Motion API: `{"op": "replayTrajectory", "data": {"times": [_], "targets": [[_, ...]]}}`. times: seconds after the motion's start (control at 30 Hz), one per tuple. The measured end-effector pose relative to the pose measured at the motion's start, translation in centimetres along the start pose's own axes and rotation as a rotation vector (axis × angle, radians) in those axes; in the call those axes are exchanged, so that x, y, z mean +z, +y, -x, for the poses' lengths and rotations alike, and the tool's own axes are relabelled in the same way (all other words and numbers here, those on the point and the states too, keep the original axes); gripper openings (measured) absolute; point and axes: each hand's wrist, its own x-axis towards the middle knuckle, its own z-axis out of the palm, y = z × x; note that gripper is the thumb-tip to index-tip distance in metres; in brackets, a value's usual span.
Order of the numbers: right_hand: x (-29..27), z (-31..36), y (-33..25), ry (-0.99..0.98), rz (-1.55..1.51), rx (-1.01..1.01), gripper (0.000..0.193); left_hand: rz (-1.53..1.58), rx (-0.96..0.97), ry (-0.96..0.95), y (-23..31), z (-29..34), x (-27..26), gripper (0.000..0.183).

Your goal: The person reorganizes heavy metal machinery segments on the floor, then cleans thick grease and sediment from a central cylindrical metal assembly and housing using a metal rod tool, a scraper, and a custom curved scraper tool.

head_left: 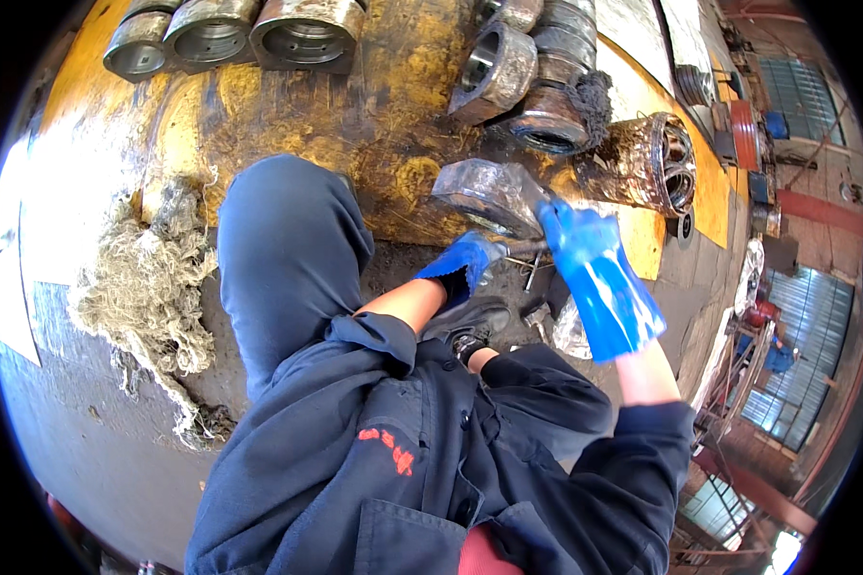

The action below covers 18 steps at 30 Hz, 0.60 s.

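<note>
My left hand (467, 261), in a blue rubber glove, is closed around the end of a dark rod-like handle (523, 247) below a heavy hexagonal metal part (484, 196). What sits at the rod's far end is hidden. My right hand (577, 241), in a long blue glove, has its fingers curled at the right edge of that part. A flat grey piece (527, 189) shows just beyond these fingers; whether it is a tool in my grip or belongs to the part, I cannot make out. The hexagonal part lies tilted on the stained yellow sheet (393, 182).
Several hollow metal housings (307, 38) line the far left. A ring-shaped part (494, 72) and a ribbed cylinder (551, 115) lie beyond my hands. A rusty, greasy cylinder (642, 163) is at the right. Tangled fibre rags (149, 287) lie left of my knee.
</note>
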Motion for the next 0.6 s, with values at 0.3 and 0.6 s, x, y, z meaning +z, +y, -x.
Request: {"op": "replayTrajectory", "data": {"times": [0.3, 0.6], "targets": [[7.5, -3.1, 7.3, 0.318, -0.543, 0.310, 0.033, -0.324, 0.617, 0.116, 2.4, 4.2, 1.6, 0.043], [18.4, -12.0, 8.9, 0.043, -1.300, 0.559, 0.031, -0.354, 0.507, 0.257, 1.3, 4.0, 3.6, 0.037]]}}
